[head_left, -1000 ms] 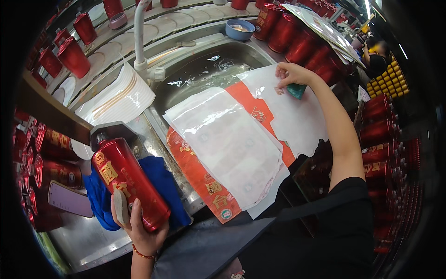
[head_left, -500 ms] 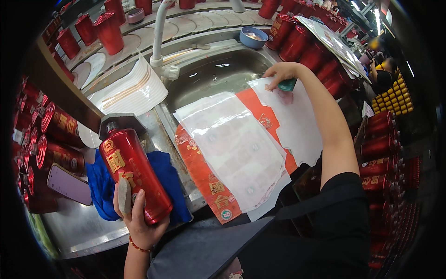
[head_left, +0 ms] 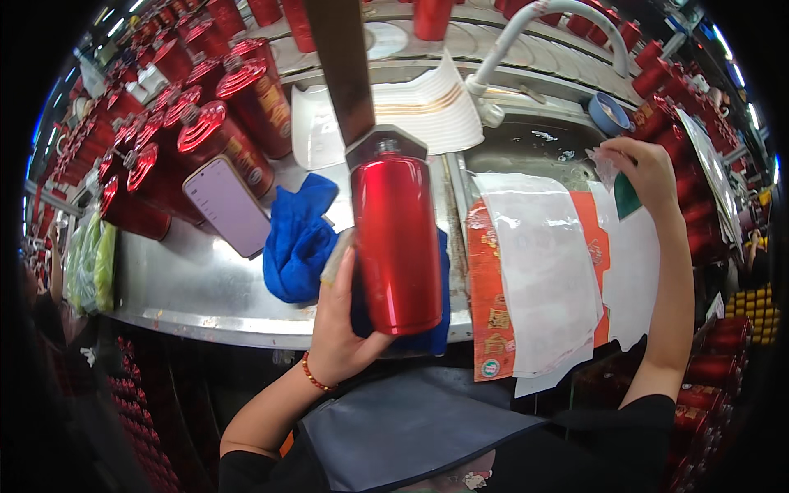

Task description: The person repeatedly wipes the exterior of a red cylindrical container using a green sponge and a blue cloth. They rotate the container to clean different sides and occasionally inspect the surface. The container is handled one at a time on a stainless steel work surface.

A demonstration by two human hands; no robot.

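My left hand [head_left: 345, 333] is clamped on the red bottle [head_left: 399, 238], upright; my right hand [head_left: 649, 168] pinches a green sheet [head_left: 629, 195] far right

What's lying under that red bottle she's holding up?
A blue cloth on the steel counter shows beside the red bottle in the left hand. The bottle hides the middle of the cloth.

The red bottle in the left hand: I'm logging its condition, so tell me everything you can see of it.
The red bottle is a glossy, metallic-looking cylinder with rounded shoulders, a short silvery neck and no cap visible. The left hand holds it upright by its lower part above a blue cloth on the steel counter. A dark post hides its mouth.
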